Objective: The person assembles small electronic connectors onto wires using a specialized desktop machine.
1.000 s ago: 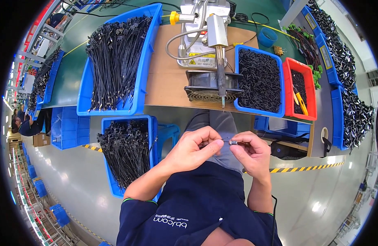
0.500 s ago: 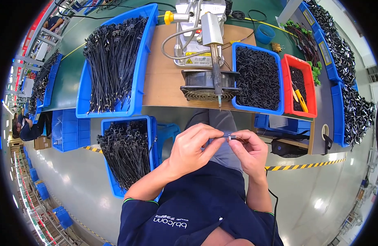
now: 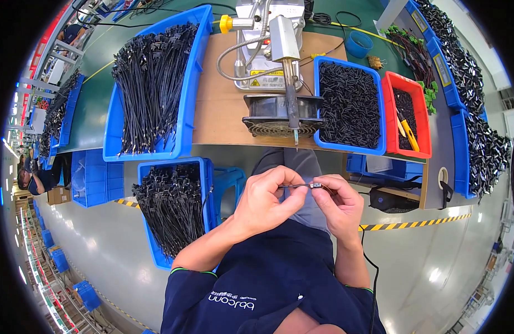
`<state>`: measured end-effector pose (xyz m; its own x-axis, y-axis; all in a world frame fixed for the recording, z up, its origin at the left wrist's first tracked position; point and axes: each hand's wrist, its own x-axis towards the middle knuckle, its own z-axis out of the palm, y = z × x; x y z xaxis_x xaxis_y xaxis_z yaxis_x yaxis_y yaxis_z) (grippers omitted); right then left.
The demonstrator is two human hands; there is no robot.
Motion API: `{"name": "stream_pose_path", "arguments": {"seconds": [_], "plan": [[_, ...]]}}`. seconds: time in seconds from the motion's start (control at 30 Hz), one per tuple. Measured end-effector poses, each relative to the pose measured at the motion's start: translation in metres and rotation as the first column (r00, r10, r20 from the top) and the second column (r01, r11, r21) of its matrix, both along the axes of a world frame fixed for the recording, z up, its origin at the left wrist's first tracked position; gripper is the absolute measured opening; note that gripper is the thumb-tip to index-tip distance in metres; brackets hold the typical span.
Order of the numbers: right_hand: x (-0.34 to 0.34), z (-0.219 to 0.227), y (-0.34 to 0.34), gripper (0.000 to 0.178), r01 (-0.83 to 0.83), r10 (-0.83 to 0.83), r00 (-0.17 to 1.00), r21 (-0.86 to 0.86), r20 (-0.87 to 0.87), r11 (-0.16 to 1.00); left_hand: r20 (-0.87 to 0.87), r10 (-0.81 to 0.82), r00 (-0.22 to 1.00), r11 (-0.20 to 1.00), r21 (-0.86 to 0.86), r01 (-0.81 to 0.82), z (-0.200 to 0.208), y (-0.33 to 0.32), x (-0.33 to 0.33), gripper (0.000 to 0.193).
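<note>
green work surface, fingertip handling at its near edge. step in hand, by judgement: fine two-handed work on a dark strand and a small connector, end to end; the next move seems to call for a steady, light pinch and close alignment.

green bench (image 3: 95, 103): one.
blue cable bins, heaped with black cables past counting: two; upper bin (image 3: 197, 72) on the bench, lower bin (image 3: 210, 195) below it.
blue bins at far right (image 3: 458, 150), filled with black pieces: at least three.
blue tray (image 3: 382, 114) of short black tubes: one; tubes uncountable.
red bin (image 3: 422, 114), just beside the tray: one.
grey tool with narrow tip (image 3: 289, 69): one.
black fan (image 3: 279, 106), under the tool: one.
hands: two. left hand (image 3: 271, 197), narrow pinch on the strand; right hand (image 3: 341, 207), thumb and finger closed on the connector.
yellow-handled tool (image 3: 410, 136), in the red bin: one.
dark strand (image 3: 305, 185): one seen, between the hands.
small connector (image 3: 316, 185), metallic-looking: one, at the right fingertips; whether joined to the strand, cannot tell.
</note>
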<state>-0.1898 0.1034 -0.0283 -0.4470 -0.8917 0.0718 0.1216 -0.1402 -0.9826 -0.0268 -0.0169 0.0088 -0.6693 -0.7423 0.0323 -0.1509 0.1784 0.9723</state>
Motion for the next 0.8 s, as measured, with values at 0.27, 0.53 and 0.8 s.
{"name": "stream_pose_path", "arguments": {"seconds": [0.27,0.53,0.8], "plan": [[0.002,-0.001,-0.004,0.025,-0.006,0.006,0.999,-0.006,-0.033,1.000,-0.016,-0.044,0.999,0.957,0.285,0.047,-0.018,-0.005,0.001,0.009],[0.002,0.002,-0.004,0.030,-0.031,0.024,0.998,0.113,0.062,0.993,-0.086,0.030,0.996,0.963,0.268,-0.005,-0.023,-0.008,0.001,0.009],[-0.002,0.020,-0.007,0.014,0.110,-0.076,0.927,0.072,-0.368,0.991,-0.024,0.046,0.999,0.992,0.122,-0.043,-0.001,-0.021,0.005,0.009]]}}
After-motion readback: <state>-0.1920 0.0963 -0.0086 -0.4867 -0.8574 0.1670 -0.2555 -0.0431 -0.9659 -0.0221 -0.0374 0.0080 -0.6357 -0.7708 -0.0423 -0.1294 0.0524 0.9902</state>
